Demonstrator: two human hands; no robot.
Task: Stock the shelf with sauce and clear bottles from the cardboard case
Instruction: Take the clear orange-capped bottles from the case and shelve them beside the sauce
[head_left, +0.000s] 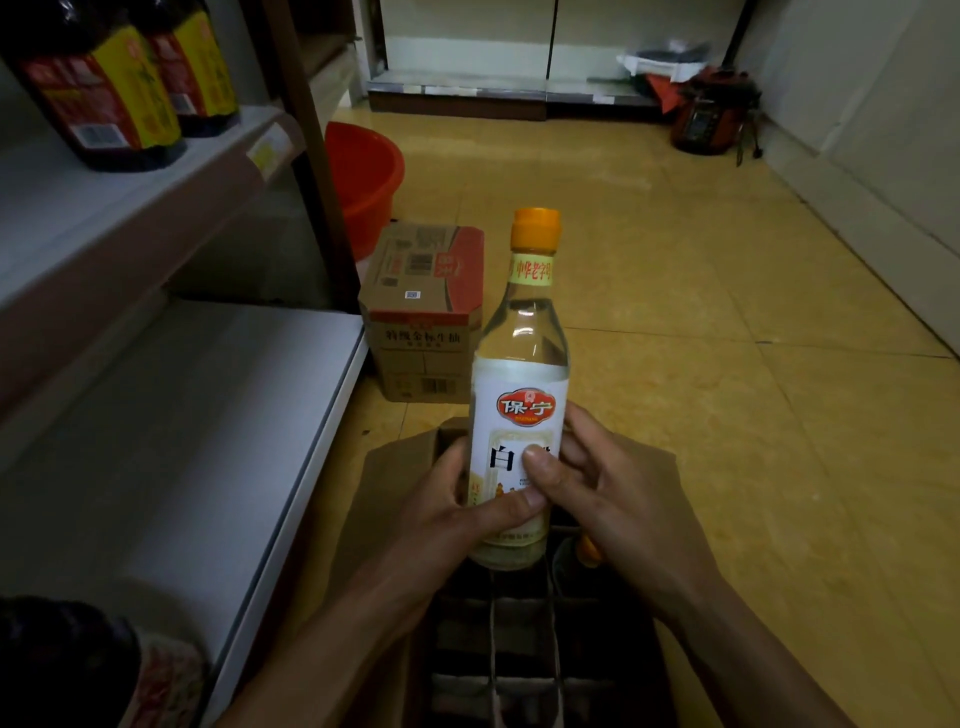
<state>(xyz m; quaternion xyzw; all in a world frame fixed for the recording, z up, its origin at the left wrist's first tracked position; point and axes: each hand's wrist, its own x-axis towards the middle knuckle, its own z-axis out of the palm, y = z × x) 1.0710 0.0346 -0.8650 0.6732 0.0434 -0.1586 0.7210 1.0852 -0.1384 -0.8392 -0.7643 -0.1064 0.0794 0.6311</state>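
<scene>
The bottle (519, 364) is above the divided case (494, 639), shelf (208, 415) to its left, closed box (423, 312) behind.

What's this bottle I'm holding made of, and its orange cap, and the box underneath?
The clear bottle looks like glass or hard clear plastic: see-through, glossy, bright highlights on its shoulder; I cannot tell which. Its cap looks like smooth orange plastic. The cardboard case is matt brown cardboard with thin dividers inside.

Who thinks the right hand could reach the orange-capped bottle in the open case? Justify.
Probably not yet: the right hand and left hand both grip the clear bottle above the case. The orange-capped bottle sits just beneath, unobstructed, once it lets go.
</scene>
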